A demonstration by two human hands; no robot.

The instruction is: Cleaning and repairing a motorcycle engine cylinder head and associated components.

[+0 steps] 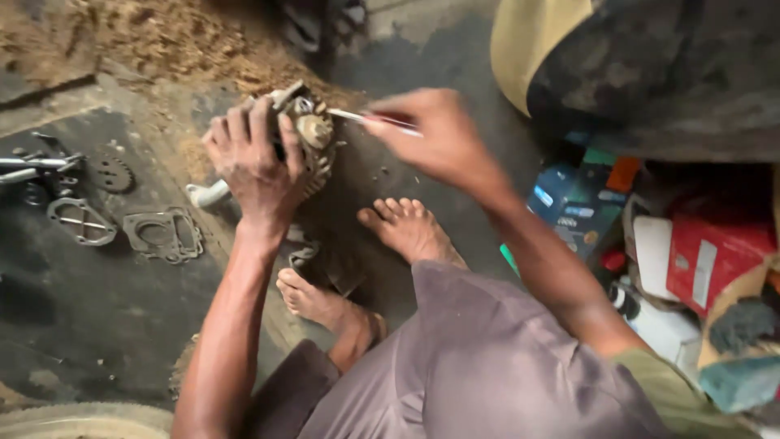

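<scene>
- Floor (97,309): dark, oily; sawdust heap at the far edge.
- Boxes (707,260) and cartons, well apart on the right.
- Small engine assembly (313,142): cast metal, finned, likely heavy, rigid, greasy; best held around the body. It sits off the floor above the bare feet (410,228).
- Left hand (252,158) clamped over it.
- Right hand (435,134) pinched shut on a thin tool (370,120), tip at the engine.
- Gaskets (162,236), sprocket (112,172) lie left, clear.

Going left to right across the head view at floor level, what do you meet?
Metal rod → toothed sprocket → flat gasket → left hand gripping a small engine part → right hand with a thin tool → blue carton → red box.
</scene>
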